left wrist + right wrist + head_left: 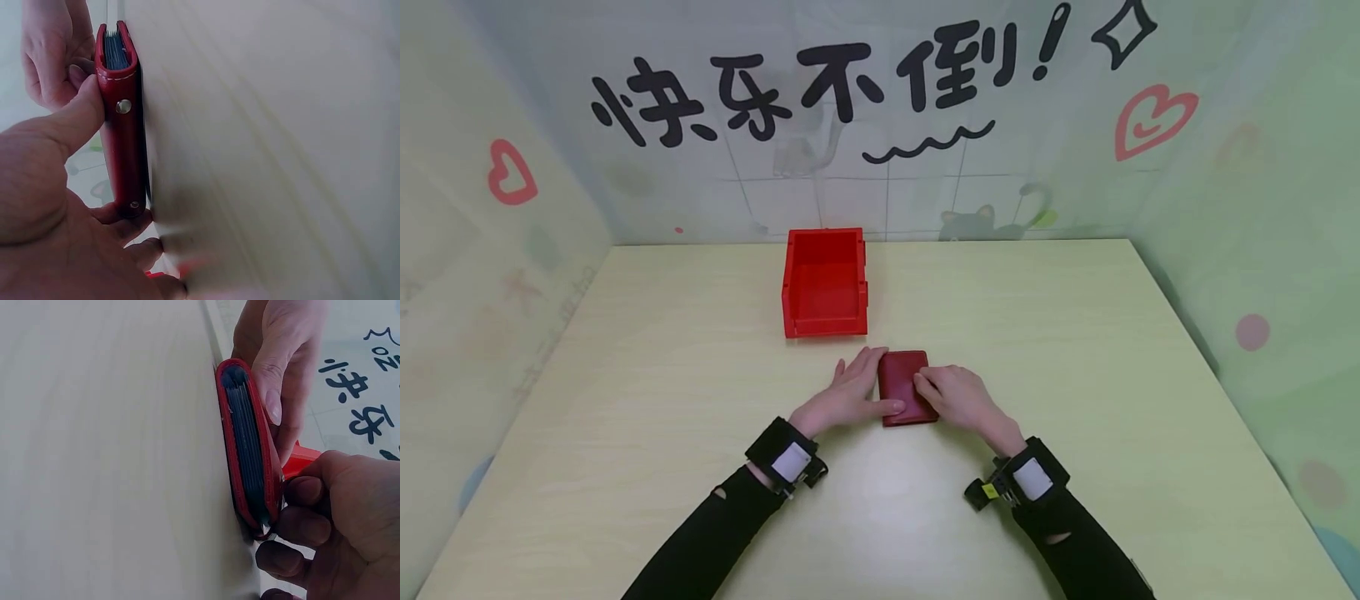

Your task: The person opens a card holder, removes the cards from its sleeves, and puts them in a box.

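Note:
A dark red card holder [901, 385] lies on the table, its cover closed over a stack of thin sleeves that shows at the ends. My left hand [848, 395] holds its left side, thumb on the top face and fingers along the spine edge. In the left wrist view, metal studs dot the red spine of the card holder [119, 144]. At the right edge, my right hand [958, 397] has curled fingers against the card holder [269, 450], seeming to pinch near its closing side; the exact contact is partly hidden.
A red open bin [825, 325] stands on the table just beyond the hands, slightly left. The pale wooden table [647, 375] is bordered by printed cloth walls [1247, 250] at the back and both sides.

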Demonstrator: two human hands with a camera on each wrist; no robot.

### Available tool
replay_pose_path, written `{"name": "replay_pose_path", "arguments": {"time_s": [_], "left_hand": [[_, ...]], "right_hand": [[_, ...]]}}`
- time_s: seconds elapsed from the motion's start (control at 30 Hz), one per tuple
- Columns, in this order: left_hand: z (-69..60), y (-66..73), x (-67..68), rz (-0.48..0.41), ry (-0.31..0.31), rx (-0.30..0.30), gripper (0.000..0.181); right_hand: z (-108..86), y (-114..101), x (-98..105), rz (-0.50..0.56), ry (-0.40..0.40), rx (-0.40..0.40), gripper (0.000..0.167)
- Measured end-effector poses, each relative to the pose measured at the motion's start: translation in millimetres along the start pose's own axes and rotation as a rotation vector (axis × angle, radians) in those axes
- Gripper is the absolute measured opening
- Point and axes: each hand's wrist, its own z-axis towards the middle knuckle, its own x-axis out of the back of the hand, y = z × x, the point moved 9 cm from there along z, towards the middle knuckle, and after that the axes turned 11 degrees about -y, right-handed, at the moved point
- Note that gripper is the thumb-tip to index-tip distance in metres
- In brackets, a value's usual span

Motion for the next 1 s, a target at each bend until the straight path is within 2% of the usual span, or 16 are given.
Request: {"name": "replay_pose_path", "arguments": {"time_s": [0.17, 0.33, 0.4, 0.53, 0.67, 0.9, 1.0], "left_hand": [[0.3, 0.0, -0.6, 0.002, 0.0, 0.0, 0.091], [1.6, -1.6, -1.1, -0.019, -0.004, 0.006, 0.092], [2.0, -2.1, -0.9, -0.025, -0.001, 0.007, 0.093], [2.2, -1.5, 0.2, -0.021, 0.017, -0.001, 0.095], [2.3, -1.5, 1.1, -0.001, 0.034, 0.001, 0.095], [2.3, -1.1, 1.7, 0.01, 0.035, 0.02, 0.096], [3.7, 2.1, 4.3, 0.031, 0.047, 0.014, 0.095]], "right_hand": [[-0.7, 4, -1, 0.084, 0.013, 0.009, 0.037], [-3.8, 10, -1, 0.248, 0.024, 0.032, 0.037], [-6.0, 15, -1, 0.319, 0.037, 0.044, 0.037], [-12.3, 26, 5, 0.388, 0.087, 0.063, 0.035], [-19.1, 37, 12, 0.371, 0.124, 0.06, 0.034], [-32.0, 62, 18, 0.237, 0.163, -0.082, 0.033], [-35.2, 66, 18, 0.2, 0.165, -0.105, 0.03]]}}
